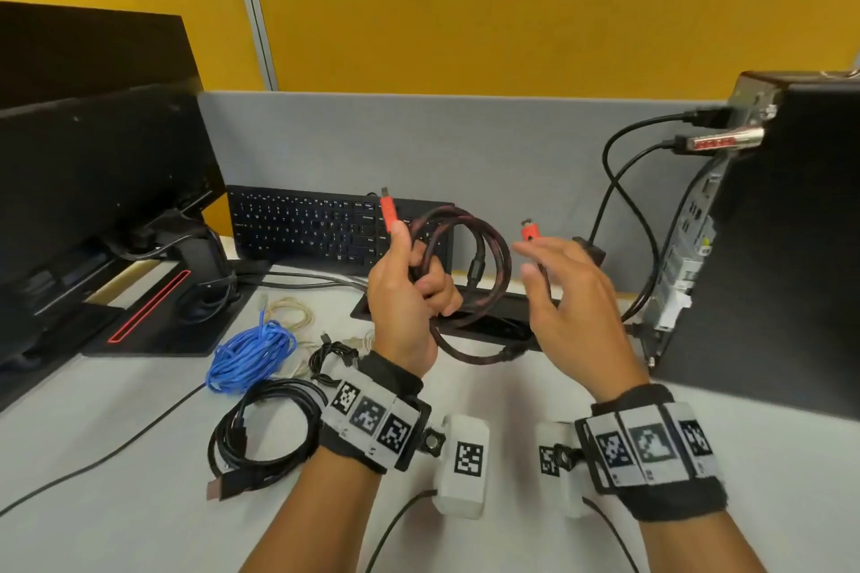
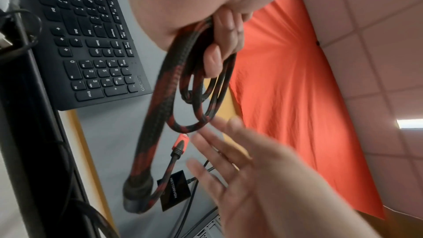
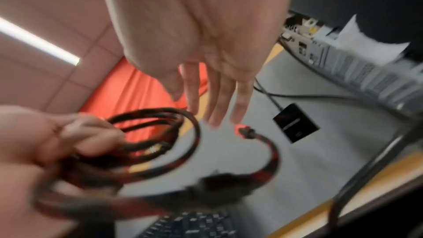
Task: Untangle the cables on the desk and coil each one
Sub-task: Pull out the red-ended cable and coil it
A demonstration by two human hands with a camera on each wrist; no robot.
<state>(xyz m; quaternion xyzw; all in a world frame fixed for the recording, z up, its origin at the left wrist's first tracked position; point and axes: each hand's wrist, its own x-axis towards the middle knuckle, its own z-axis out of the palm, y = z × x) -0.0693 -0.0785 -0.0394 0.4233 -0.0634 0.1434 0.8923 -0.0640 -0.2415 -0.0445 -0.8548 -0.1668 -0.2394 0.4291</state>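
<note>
My left hand [image 1: 412, 288] grips a coiled red-and-black braided cable [image 1: 486, 256] above the desk, its thumb lying along one orange plug [image 1: 388, 212]. The cable's loops [image 2: 160, 115] hang below the curled fingers [image 2: 225, 30]. The cable's other orange plug [image 1: 529, 230] sticks up free beside my right hand [image 1: 558, 279], which hovers open with fingers spread and holds nothing. Its straight fingers [image 3: 219, 97] end just short of that plug [image 3: 246, 130]. On the desk lie a blue cable bundle [image 1: 251, 351], a coiled black cable [image 1: 265, 428], a beige cable [image 1: 293, 309] and a small black cable [image 1: 332, 358].
A black keyboard [image 1: 325, 228] leans against the grey partition. A monitor [image 1: 93, 163] stands on the left. A computer tower [image 1: 768, 223] with plugged cables stands on the right. A black cable slot [image 1: 493, 321] in the desk lies under my hands.
</note>
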